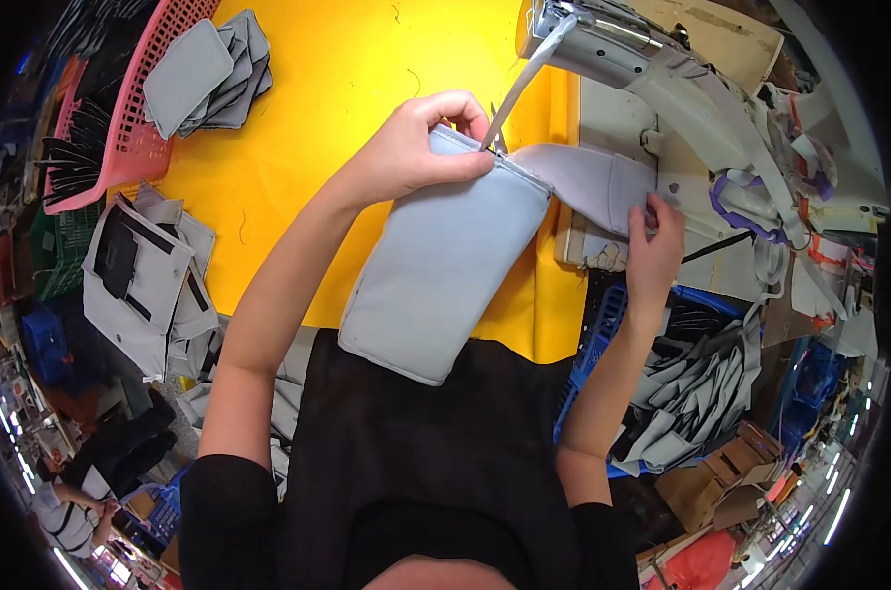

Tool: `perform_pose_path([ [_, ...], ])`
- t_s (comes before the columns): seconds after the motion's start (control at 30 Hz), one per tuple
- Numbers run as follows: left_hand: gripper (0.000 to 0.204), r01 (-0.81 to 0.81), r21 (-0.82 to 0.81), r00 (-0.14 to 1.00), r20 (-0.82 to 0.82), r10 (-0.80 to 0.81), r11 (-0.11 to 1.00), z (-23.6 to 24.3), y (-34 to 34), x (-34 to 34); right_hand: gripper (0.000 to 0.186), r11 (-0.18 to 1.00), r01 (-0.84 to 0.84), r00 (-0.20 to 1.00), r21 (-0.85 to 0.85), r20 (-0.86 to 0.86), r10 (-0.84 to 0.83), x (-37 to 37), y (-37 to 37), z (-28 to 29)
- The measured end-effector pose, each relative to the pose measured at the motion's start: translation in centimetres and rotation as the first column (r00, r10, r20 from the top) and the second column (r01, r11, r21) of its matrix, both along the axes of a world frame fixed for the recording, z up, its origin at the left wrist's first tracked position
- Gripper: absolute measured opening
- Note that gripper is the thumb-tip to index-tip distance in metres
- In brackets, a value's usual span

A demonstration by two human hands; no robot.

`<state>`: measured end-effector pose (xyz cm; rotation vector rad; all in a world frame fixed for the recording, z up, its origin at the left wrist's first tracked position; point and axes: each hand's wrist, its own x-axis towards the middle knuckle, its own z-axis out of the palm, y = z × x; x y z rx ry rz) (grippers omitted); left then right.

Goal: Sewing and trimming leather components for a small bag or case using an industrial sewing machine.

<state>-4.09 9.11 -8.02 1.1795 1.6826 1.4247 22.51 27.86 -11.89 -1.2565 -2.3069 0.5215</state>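
Note:
A light grey fabric pouch piece (441,265) with stitched edges lies at a slant, its lower end over my lap. My left hand (421,147) is closed on its upper edge, thumb on top and fingers behind. A narrow grey strip (534,74) runs down from the sewing machine (603,49) to that edge, beside a small pointed metal part. From behind the pouch piece a grey rounded flap (583,182) reaches right. My right hand (657,246) pinches the flap's right end between thumb and fingers. Whether flap and pouch piece are joined is hidden.
A yellow sheet (308,59) covers the tabletop. Grey panels (195,74) are stacked by a pink basket (136,108) at far left. Sewn grey pieces (141,280) lie below it. A blue crate (603,334) holding several grey pieces (691,388) stands right of my lap.

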Motion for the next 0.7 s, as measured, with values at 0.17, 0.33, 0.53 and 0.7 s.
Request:
perform_pose_path([
  [0.17, 0.022, 0.056, -0.048, 0.998, 0.024, -0.055, 0.997, 0.1, -0.2, -0.8, 0.035, 0.993, 0.009, 1.0, -0.121, 0.023, -0.006, -0.7, 0.6, 0.4],
  [0.33, 0.018, 0.074, -0.046, 0.997, 0.041, -0.072, 0.996, -0.1, -0.2, -0.8, 0.037, 0.977, 0.068, 0.99, -0.203, 0.132, -0.042, -0.2, 1.6, 0.3],
  [0.53, 0.018, -0.002, 0.007, 0.999, 0.04, 0.002, 1.0, -0.5, 0.0, -0.2, 0.038, 0.971, 0.125, 0.992, -0.204, 0.005, -0.127, -0.4, 0.6, 0.1],
  [0.7, 0.017, -0.088, 0.174, 0.985, -0.129, 0.112, 0.981, -0.7, 0.2, 0.5, 0.036, 0.973, 0.165, 0.985, -0.162, -0.027, -0.172, 2.4, -2.0, 4.0],
])
